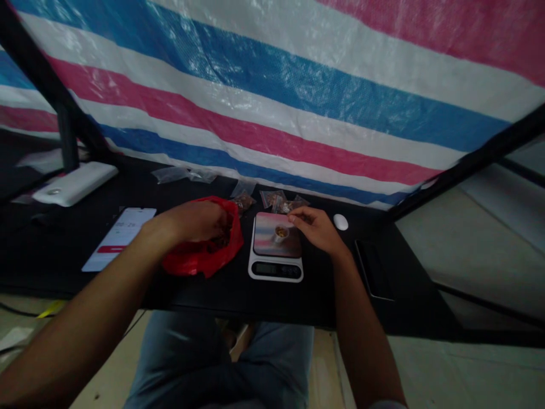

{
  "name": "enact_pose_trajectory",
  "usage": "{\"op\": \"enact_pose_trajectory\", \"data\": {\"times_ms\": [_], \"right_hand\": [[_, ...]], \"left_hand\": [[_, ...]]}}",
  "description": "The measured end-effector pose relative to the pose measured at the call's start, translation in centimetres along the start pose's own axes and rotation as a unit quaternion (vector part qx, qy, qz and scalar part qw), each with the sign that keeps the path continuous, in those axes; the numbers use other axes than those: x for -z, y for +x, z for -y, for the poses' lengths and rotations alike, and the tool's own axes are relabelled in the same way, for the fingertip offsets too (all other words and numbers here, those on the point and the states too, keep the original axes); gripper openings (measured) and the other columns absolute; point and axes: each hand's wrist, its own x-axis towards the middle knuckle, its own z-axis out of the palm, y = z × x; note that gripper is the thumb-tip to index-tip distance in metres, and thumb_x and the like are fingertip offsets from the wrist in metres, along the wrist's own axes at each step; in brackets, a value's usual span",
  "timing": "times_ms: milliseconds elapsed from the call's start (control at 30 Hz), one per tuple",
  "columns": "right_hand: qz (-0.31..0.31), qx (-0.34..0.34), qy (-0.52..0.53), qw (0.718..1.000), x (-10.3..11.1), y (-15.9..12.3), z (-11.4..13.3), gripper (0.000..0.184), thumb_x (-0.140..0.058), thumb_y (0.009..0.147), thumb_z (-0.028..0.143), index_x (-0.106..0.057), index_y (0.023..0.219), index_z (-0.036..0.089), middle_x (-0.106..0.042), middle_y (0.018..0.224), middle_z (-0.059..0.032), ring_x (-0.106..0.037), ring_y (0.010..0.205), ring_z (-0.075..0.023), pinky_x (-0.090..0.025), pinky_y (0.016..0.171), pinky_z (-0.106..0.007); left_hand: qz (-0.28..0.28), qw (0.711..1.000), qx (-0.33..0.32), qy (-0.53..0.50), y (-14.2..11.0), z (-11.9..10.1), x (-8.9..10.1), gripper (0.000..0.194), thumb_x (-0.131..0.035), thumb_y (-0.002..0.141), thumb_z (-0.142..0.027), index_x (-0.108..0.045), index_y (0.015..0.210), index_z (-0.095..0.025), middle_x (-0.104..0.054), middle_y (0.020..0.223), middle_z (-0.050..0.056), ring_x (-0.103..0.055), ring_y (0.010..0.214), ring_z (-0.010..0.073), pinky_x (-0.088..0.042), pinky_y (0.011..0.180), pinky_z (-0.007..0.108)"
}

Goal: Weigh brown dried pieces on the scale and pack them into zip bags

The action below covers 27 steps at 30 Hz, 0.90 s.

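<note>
The left hand (pixel 203 220) is inside the open mouth of a red plastic bag (pixel 183 262), among small dark pieces (pixel 220 241); the bag lies near the front edge of the desk (pixel 317 309), left of its middle. The fingers are hidden there, so I cannot tell if they are wide, narrow or holding a piece.

The right hand (pixel 318 228) is at the far right corner of the kitchen scale (pixel 276 275). Its thumb and first finger look narrow, almost together, over the edge of the metal plate (pixel 263 241); I cannot tell if something very small is between them. On this plate a small cup (pixel 279 237) stands upright, with some yellow-brown bits in it. The scale display is too dark for reading.

The step in hand seems to be a reach into the bag, with the other hand beside the cup. In my judgement, taking out a piece calls for a soft pinch and a low path over the bag rim, and any move close to the cup calls for no pressure on the plate.

Small filled bags (pixel 279 203) lie behind the scale, toward the far edge. A white mouse (pixel 340 221) and a dark tablet (pixel 373 270) are at the right, and a lit phone (pixel 130 224) is at the left.
</note>
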Motion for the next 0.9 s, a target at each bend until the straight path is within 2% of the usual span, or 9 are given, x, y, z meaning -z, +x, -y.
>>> {"op": "enact_pose_trajectory", "data": {"times_ms": [33,133,200,300,467,567,700,800,900], "right_hand": [[0.001,-0.002,-0.001,1.0,-0.1,0.0,0.0,0.02,-0.067,0.09,0.034,-0.078,0.092,0.018,-0.079,0.092,-0.0063,-0.07,0.082,-0.021,-0.051,0.074,-0.033],[0.001,-0.005,0.001,1.0,-0.3,0.0,-0.3,0.02,-0.067,0.09,0.035,-0.078,0.092,0.019,-0.079,0.091,-0.0059,-0.07,0.081,-0.0212,-0.052,0.073,-0.033],[0.002,-0.006,0.002,1.0,-0.4,0.0,-0.3,0.02,-0.067,0.09,0.035,-0.078,0.091,0.019,-0.079,0.09,-0.0059,-0.07,0.08,-0.0214,-0.052,0.072,-0.033],[0.002,-0.013,-0.009,1.0,-0.3,0.0,-0.3,0.02,-0.067,0.09,0.035,-0.078,0.092,0.019,-0.079,0.09,-0.0062,-0.07,0.079,-0.0216,-0.051,0.072,-0.033],[0.002,-0.012,-0.015,1.0,-0.3,0.0,-0.1,0.02,-0.066,0.09,0.034,-0.078,0.091,0.018,-0.079,0.09,-0.0063,-0.07,0.081,-0.0216,-0.051,0.071,-0.033],[0.002,-0.012,-0.008,1.0,-0.3,0.0,-0.2,0.02,-0.066,0.089,0.034,-0.078,0.091,0.018,-0.08,0.091,-0.0067,-0.07,0.082,-0.0221,-0.051,0.072,-0.033],[0.004,-0.014,-0.007,1.0,-0.3,0.0,-0.3,0.02,-0.066,0.089,0.034,-0.078,0.091,0.018,-0.079,0.091,-0.007,-0.07,0.081,-0.022,-0.052,0.072,-0.033],[0.001,-0.011,-0.001,1.0,-0.3,0.0,-0.3,0.021,-0.066,0.089,0.035,-0.078,0.091,0.018,-0.079,0.091,-0.007,-0.07,0.081,-0.0219,-0.052,0.072,-0.033],[-0.003,-0.008,-0.01,1.0,-0.2,0.0,-0.3,0.021,-0.065,0.09,0.035,-0.078,0.091,0.018,-0.079,0.091,-0.0069,-0.07,0.08,-0.0214,-0.051,0.071,-0.032]], "left_hand": [[0.009,1.0,0.001,-0.004,0.0,0.2,-0.5,0.02,-0.063,0.086,-0.016,-0.078,0.099,-0.016,-0.08,0.096,0.008,-0.072,0.082,0.0211,-0.048,0.07,0.027],[-0.012,1.0,-0.005,-0.004,0.2,0.0,-1.8,0.036,-0.066,0.082,-0.018,-0.074,0.117,-0.016,-0.078,0.115,0.012,-0.073,0.098,0.0272,-0.051,0.077,0.03],[-0.022,1.0,-0.008,0.0,0.4,-0.2,-2.2,0.038,-0.065,0.082,-0.016,-0.074,0.119,-0.015,-0.077,0.118,0.014,-0.073,0.101,0.029,-0.053,0.081,0.032],[-0.007,1.0,-0.02,-0.005,0.8,0.0,-2.2,0.032,-0.063,0.084,-0.012,-0.077,0.113,-0.017,-0.078,0.115,0.011,-0.074,0.103,0.0259,-0.053,0.086,0.029],[-0.027,0.997,-0.071,-0.024,0.7,0.8,-2.0,0.027,-0.062,0.086,-0.007,-0.08,0.103,-0.019,-0.081,0.107,0.006,-0.074,0.097,0.0196,-0.052,0.087,0.025],[-0.039,0.996,-0.075,-0.019,0.6,1.0,-1.8,0.031,-0.057,0.086,-0.001,-0.081,0.098,-0.017,-0.082,0.103,0.008,-0.075,0.093,0.021,-0.052,0.085,0.027],[-0.043,0.997,-0.062,-0.006,0.6,1.4,-1.1,0.029,-0.059,0.087,-0.005,-0.082,0.098,-0.02,-0.082,0.104,0.009,-0.076,0.093,0.0236,-0.054,0.084,0.029],[-0.057,0.996,-0.072,-0.001,0.5,1.6,-0.3,0.029,-0.059,0.089,-0.008,-0.082,0.102,-0.02,-0.082,0.105,0.009,-0.076,0.094,0.0241,-0.054,0.086,0.03],[-0.072,0.992,-0.102,-0.019,0.6,0.7,0.8,0.027,-0.061,0.09,-0.01,-0.082,0.104,-0.02,-0.083,0.104,0.006,-0.076,0.093,0.022,-0.053,0.085,0.028]]}}
